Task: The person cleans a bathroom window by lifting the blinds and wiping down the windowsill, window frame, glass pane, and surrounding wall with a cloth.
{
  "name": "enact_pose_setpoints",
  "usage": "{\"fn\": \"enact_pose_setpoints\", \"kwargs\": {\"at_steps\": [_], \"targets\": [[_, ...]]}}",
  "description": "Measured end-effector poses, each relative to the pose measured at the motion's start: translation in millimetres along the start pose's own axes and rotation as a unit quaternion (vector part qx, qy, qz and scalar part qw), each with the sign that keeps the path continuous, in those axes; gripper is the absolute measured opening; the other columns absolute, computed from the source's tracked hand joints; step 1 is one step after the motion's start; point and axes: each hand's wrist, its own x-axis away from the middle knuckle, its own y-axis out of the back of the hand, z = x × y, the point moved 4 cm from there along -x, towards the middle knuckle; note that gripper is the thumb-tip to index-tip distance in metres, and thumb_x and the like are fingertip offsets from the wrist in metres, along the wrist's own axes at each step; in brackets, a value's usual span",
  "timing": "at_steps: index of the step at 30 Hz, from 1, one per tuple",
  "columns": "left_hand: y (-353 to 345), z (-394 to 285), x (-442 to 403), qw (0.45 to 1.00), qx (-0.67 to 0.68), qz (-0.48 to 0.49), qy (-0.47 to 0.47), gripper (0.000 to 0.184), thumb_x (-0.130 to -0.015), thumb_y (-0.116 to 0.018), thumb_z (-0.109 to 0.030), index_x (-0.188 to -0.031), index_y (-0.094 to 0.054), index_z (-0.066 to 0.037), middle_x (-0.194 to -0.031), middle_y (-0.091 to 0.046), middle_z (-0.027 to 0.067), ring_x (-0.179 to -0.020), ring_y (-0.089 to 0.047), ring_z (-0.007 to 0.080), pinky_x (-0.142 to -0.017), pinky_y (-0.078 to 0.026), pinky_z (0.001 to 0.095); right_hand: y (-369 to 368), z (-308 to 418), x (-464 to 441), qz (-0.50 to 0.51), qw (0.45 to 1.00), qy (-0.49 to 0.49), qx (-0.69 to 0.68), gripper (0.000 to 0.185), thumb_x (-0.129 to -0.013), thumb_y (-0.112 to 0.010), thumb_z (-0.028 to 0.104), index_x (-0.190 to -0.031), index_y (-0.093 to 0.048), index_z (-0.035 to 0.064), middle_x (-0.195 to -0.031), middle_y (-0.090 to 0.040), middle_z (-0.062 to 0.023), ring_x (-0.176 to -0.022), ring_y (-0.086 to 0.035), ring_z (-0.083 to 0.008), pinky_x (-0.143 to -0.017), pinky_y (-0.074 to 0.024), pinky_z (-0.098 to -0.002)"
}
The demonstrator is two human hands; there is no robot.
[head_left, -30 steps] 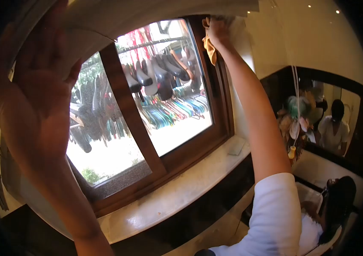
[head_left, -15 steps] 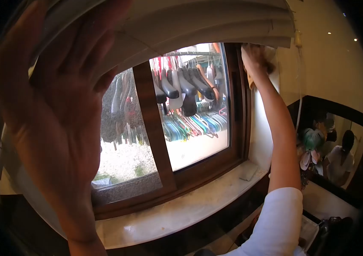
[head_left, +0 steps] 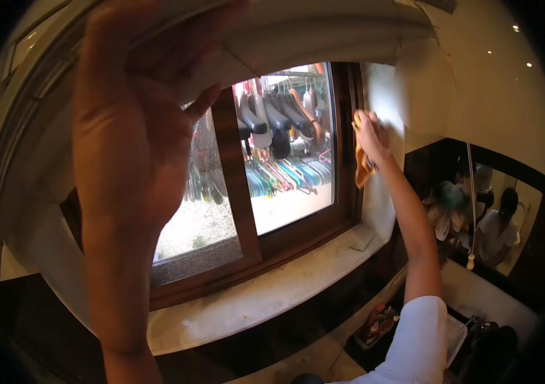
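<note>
My left hand [head_left: 133, 147] is raised close to the camera, palm showing and fingers stretched upward against the underside of a light fabric blind [head_left: 323, 40]. Its fingertips are partly lost in shadow. At the right side of the window, my right hand [head_left: 371, 133] is closed around an orange-tan cloth [head_left: 363, 171], whose loose end hangs below the fingers. That cloth lies against the dark wooden window frame [head_left: 344, 137], beside the pale side wall of the recess.
A marble-like sill [head_left: 266, 315] runs below the sliding window. Many hangers [head_left: 279, 118] hang beyond the glass. To the right are a mirror [head_left: 509, 224], a pull cord [head_left: 471, 211], artificial flowers [head_left: 445, 208] and a container of small items [head_left: 378, 323].
My right hand has moved down the window's right side with the cloth. My left hand appears farther right in view, still up at the blind; the camera has shifted.
</note>
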Motion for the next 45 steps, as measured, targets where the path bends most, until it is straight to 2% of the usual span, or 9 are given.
{"fn": "enact_pose_setpoints", "kwargs": {"at_steps": [3,5,8,17,26,28,32,44,45], "targets": [[6.6,6.4,-0.1,0.983,-0.087,0.16,-0.032,0.041,-0.082,-0.051,-0.046,-0.109,-0.056,-0.014,-0.11,-0.06,0.0055,-0.099,-0.051,0.0118,-0.099,-0.024,0.0449,14.8,34.5,-56.1,-0.182,0.977,0.105,0.042,0.033,-0.084,-0.047,0.013,-0.117,-0.047,0.0156,-0.116,-0.049,-0.0088,-0.094,-0.055,-0.0324,-0.075,-0.0478,-0.0395],[20.2,14.2,-2.0,0.998,-0.047,-0.034,-0.038,0.039,-0.082,-0.052,-0.045,-0.105,-0.057,-0.014,-0.11,-0.06,0.0053,-0.099,-0.051,0.0113,-0.098,-0.025,0.0447,18.5,57.0,-98.4,-0.319,0.931,0.168,0.058,0.026,-0.083,-0.046,0.019,-0.102,-0.056,0.0038,-0.101,-0.057,-0.0164,-0.091,-0.056,-0.033,-0.076,-0.0451,-0.0431],[20.1,18.5,4.3,0.995,-0.06,-0.078,-0.032,0.041,-0.08,-0.053,-0.047,-0.104,-0.057,-0.014,-0.109,-0.06,0.0072,-0.099,-0.051,0.0132,-0.096,-0.026,0.0439,2.7,52.6,-144.0,-0.322,0.945,0.063,-0.007,0.026,-0.081,-0.047,0.02,-0.094,-0.058,0.0006,-0.092,-0.059,-0.0196,-0.087,-0.056,-0.0344,-0.075,-0.0435,-0.046],[28.5,27.4,22.3,0.99,-0.124,-0.064,-0.01,0.048,-0.079,-0.054,-0.05,-0.109,-0.055,-0.013,-0.111,-0.059,0.0092,-0.102,-0.049,0.0177,-0.098,-0.025,0.0438,-51.2,44.5,-3.1,-0.182,0.826,0.081,0.527,0.019,-0.083,-0.046,0.017,-0.09,-0.058,0.0045,-0.084,-0.051,-0.0107,-0.064,-0.056,-0.0168,-0.057,-0.0387,-0.0315],[19.6,27.4,30.5,0.997,-0.026,-0.065,0.027,0.044,-0.078,-0.057,-0.047,-0.106,-0.058,-0.014,-0.11,-0.059,0.0075,-0.107,-0.046,0.0176,-0.1,-0.022,0.045,-106.1,-6.8,142.1,0.014,0.911,0.11,0.396,0.018,-0.082,-0.05,0.016,-0.083,-0.065,0.0065,-0.084,-0.054,-0.0161,-0.071,-0.057,-0.0252,-0.057,-0.0435,-0.0374],[20.7,29.5,33.0,0.997,-0.021,-0.072,0.034,0.044,-0.077,-0.057,-0.046,-0.106,-0.057,-0.013,-0.11,-0.059,0.0078,-0.108,-0.046,0.018,-0.1,-0.022,0.0449,-79.8,-3.3,120.7,0.125,0.978,0.032,0.161,0.016,-0.082,-0.051,0.018,-0.083,-0.061,0.0053,-0.089,-0.054,-0.0158,-0.078,-0.059,-0.0287,-0.064,-0.0482,-0.0393],[17.8,30.1,37.7,0.995,-0.031,-0.084,0.05,0.046,-0.077,-0.058,-0.045,-0.108,-0.056,-0.011,-0.11,-0.059,0.0089,-0.11,-0.045,0.0195,-0.1,-0.022,0.0452,-24.5,29.8,44.6,-0.074,0.995,0.034,0.05,0.015,-0.082,-0.053,0.015,-0.097,-0.053,0.0121,-0.1,-0.052,-0.0122,-0.085,-0.059,-0.0322,-0.071,-0.0487,-0.0427],[22.7,1.5,27.0,0.991,-0.119,-0.056,0.031,0.044,-0.079,-0.056,-0.046,-0.106,-0.06,-0.011,-0.109,-0.061,0.0069,-0.11,-0.049,0.0179,-0.101,-0.023,0.0498,-24.9,22.8,12.6,0.032,0.999,-0.021,0.035,0.023,-0.076,-0.06,0.014,-0.099,-0.06,0.0137,-0.102,-0.054,-0.0118,-0.088,-0.06,-0.0306,-0.074,-0.0497,-0.0397],[21.1,1.4,23.9,0.995,0.049,0.005,0.084,0.044,-0.08,-0.055,-0.046,-0.106,-0.059,-0.011,-0.111,-0.06,0.007,-0.112,-0.049,0.0176,-0.101,-0.022,0.0496,-13.4,30.1,10.2,-0.037,0.999,-0.026,-0.02,0.02,-0.075,-0.061,0.014,-0.095,-0.061,0.0121,-0.1,-0.056,-0.0116,-0.086,-0.06,-0.0304,-0.075,-0.0496,-0.0389]]}}
